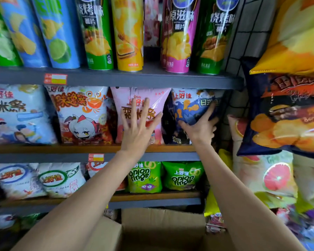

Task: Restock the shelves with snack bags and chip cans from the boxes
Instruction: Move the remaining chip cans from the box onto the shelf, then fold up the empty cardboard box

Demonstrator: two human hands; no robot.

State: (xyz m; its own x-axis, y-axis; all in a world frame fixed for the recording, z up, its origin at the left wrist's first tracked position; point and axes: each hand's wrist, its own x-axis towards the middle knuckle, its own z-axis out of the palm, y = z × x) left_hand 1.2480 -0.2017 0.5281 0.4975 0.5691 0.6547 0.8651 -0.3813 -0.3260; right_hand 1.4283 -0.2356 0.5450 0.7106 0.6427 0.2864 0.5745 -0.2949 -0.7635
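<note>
RISK: blue snack bag (192,107) may slump forward or crush if forced into the narrow gap at the middle shelf's (65,148) right end | LEFT hand (138,127): fingers spread flat, pressing the pink bag (143,98) back | RIGHT hand (200,126): fingers curled under the blue bag, gripping its lower edge

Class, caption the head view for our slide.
Left hand presses pink snack bag; right hand holds blue snack bag.
</note>
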